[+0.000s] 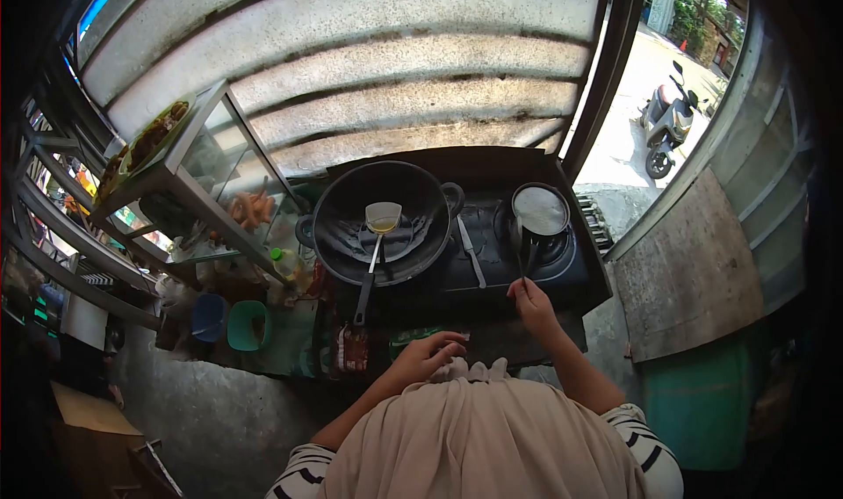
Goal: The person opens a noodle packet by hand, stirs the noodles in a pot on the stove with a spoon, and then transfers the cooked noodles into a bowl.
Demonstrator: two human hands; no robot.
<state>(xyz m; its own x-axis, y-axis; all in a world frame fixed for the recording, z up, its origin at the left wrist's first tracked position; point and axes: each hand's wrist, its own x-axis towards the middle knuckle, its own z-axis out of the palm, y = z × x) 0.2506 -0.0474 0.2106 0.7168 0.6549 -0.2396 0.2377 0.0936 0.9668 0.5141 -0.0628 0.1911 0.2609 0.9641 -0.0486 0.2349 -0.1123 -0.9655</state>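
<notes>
My right hand (531, 304) is closed around the handle of a dark utensil (520, 244), whose far end reaches to the edge of a small pot (540, 210) holding whitish contents on the right burner. My left hand (428, 357) rests near my body at the front edge of the counter, its fingers bent; whether anything is under them is hidden. On the left of the stove is a large dark wok (338, 222). A ladle (384, 218) with a pale bowl and yellowish liquid lies in it, its black handle over the rim. Between wok and pot lies a knife (471, 251).
At left stands a glass display case (237, 148) with food on top and inside. Below it are a green-capped bottle (283, 262), a blue container (209, 316) and a green container (249, 326). A wooden board (685, 271) leans at right; a scooter (669, 121) stands outside.
</notes>
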